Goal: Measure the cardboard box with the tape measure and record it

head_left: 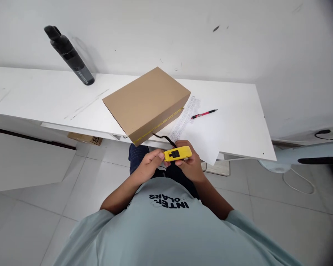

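A yellow tape measure (178, 153) with a black sliding button is held between my two hands, just in front of the desk edge. My right hand (193, 167) wraps around its case from the right. At its left end, my left hand (151, 165) pinches with thumb and fingers; whether the tape's tip is between them is hidden. A black wrist strap (166, 138) loops from the case toward the box. Close beyond my hands, a brown cardboard box (147, 98) lies on the desk, one corner jutting past the front edge. A thin yellow strip (161, 125) runs along its near side.
On the white desk (238, 122), right of the box, lie a written paper sheet (204, 138) and a red and black pen (204, 114). A dark bottle (72, 57) stands at the back left by the wall. Below is another cardboard package (84, 138).
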